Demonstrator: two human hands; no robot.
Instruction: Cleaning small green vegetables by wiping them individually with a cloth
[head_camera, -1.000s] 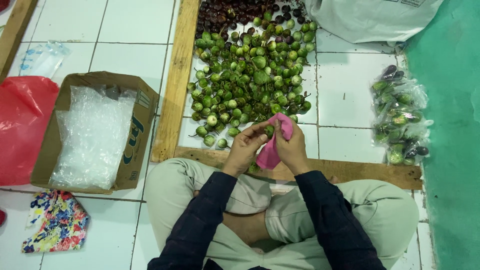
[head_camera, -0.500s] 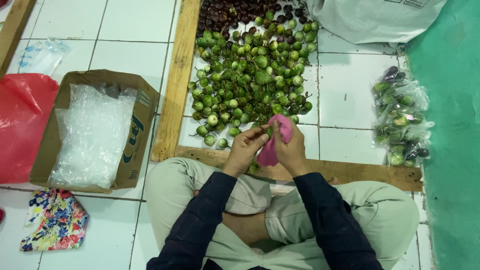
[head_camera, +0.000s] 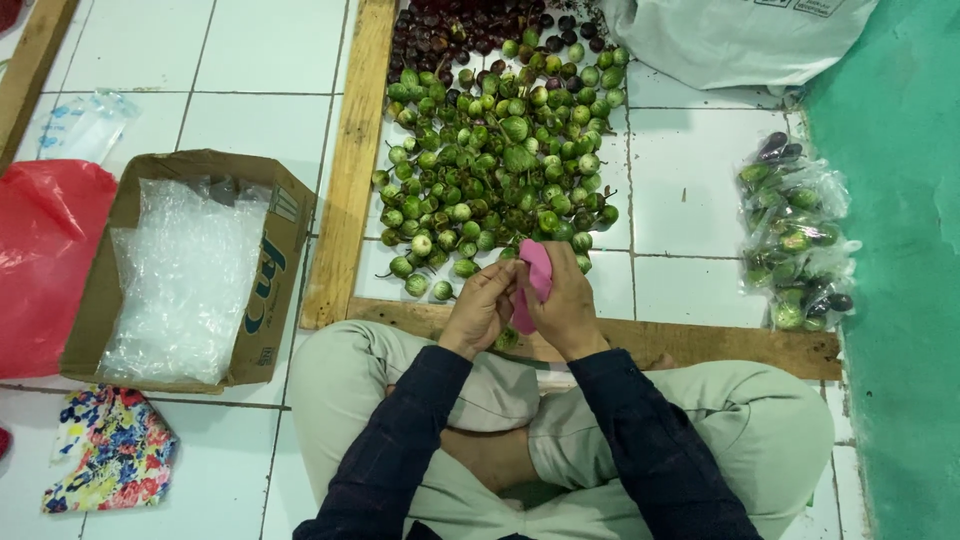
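Tiled floor (head_camera: 250, 110), white, carries every item in view. Wooden frame (head_camera: 350, 170) borders a heap of small round green eggplants (head_camera: 500, 170), with dark purple ones (head_camera: 460, 30) at the far end. Cardboard box (head_camera: 270, 270), at the person's left, holds clear plastic bags (head_camera: 180, 280); a red plastic bag (head_camera: 45, 260) lies beside it. Filled clear bags of eggplants (head_camera: 795, 235) lie at the right, near a green mat (head_camera: 890, 250). Pink cloth (head_camera: 535, 285) sits between both hands, just above the frame's near rail. Left hand (head_camera: 482, 310): fingers curled, tips pinching the cloth edge. Right hand (head_camera: 568, 305): fingers pressed together, wrapped around the cloth.
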